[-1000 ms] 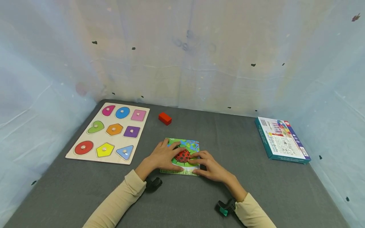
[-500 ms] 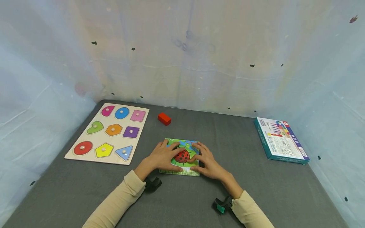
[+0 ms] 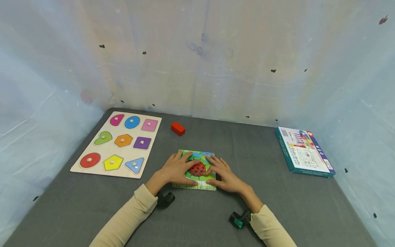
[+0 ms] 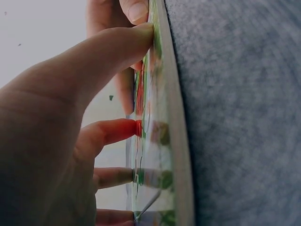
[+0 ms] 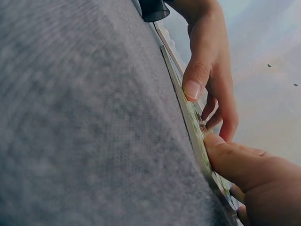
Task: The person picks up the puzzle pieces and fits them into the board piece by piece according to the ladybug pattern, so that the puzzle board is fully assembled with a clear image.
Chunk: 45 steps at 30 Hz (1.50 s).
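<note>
A square ladybug picture board (image 3: 197, 168), green and blue with a pale grassy strip along its near edge, lies flat on the grey cloth in the head view. My left hand (image 3: 176, 171) rests across its left side, fingers spread and fingertips on the picture. On the right side, my right hand (image 3: 227, 178) touches the surface with fingers spread apart. Seen edge-on in the left wrist view, the board (image 4: 164, 117) has the left thumb (image 4: 110, 49) and several fingertips pressing on its face. The right wrist view shows the right thumb (image 5: 230, 157) touching the face near the edge.
A wooden peg board (image 3: 105, 173) with colored shape pieces lies to the left. Behind the picture board is a red block (image 3: 178, 129). A teal-edged box (image 3: 305, 151) sits at the far right. A pale hanging sheet (image 3: 197, 68) encloses the table's back and sides.
My right fingers have shifted from the board's right edge up and inward, spreading over its upper right part. The left hand and the board have stayed nearly still.
</note>
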### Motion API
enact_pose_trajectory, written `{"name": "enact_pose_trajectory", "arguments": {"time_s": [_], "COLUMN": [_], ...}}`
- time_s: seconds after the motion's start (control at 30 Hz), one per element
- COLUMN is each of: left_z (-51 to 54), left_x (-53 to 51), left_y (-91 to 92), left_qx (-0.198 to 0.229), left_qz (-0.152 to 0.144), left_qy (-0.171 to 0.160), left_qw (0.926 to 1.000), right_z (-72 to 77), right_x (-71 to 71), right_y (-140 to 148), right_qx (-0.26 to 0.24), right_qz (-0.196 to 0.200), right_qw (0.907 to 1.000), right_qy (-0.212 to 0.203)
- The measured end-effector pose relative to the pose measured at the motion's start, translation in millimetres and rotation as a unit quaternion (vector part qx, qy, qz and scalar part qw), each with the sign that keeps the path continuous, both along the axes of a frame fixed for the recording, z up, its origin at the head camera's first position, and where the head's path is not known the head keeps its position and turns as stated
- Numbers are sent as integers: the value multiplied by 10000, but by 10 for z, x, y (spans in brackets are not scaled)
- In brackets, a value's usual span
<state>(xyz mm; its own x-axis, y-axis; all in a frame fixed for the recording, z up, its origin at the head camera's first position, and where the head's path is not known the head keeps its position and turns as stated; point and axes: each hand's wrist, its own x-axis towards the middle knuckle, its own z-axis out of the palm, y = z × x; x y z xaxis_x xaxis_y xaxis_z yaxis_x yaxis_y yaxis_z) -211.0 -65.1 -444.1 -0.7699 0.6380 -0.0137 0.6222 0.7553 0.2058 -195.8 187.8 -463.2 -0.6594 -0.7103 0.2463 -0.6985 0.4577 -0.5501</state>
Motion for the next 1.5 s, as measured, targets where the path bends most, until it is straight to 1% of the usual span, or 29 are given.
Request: {"name": "enact_pose_trajectory", "arguments": {"time_s": [0.2,0.33,0.43,0.63,0.73,0.97,1.33,1.5], "left_z": [-8,-8,-2,7,11,20,7,-17], "left_x": [10,4,-1,2,4,-4,0,-12], "left_y": [5,12,18,29,26,18,9,-7], "left_qx": [-11,-35,-82,-56,-62,-43,5,117], "left_qz": [-32,-1,19,-31,-36,-28,-9,-18], "left_qy": [9,24,11,29,16,-46,-50,77], "left_qw": [10000,10000,10000,10000,10000,10000,10000,9999], "right_z": [-25,-23,-19,-20,-23,-23,-9,-22], "right_x": [11,9,8,23,23,12,24,15], "right_y": [12,17,21,35,36,29,17,15], "right_qx": [26,-11,-51,-60,-68,-88,-47,18], "right_qz": [-1,-35,-27,-29,-33,-37,-43,-68], "right_qw": [10000,10000,10000,9999,9999,9998,10000,10000], "right_qy": [12,-7,55,121,88,161,2,-68]}}
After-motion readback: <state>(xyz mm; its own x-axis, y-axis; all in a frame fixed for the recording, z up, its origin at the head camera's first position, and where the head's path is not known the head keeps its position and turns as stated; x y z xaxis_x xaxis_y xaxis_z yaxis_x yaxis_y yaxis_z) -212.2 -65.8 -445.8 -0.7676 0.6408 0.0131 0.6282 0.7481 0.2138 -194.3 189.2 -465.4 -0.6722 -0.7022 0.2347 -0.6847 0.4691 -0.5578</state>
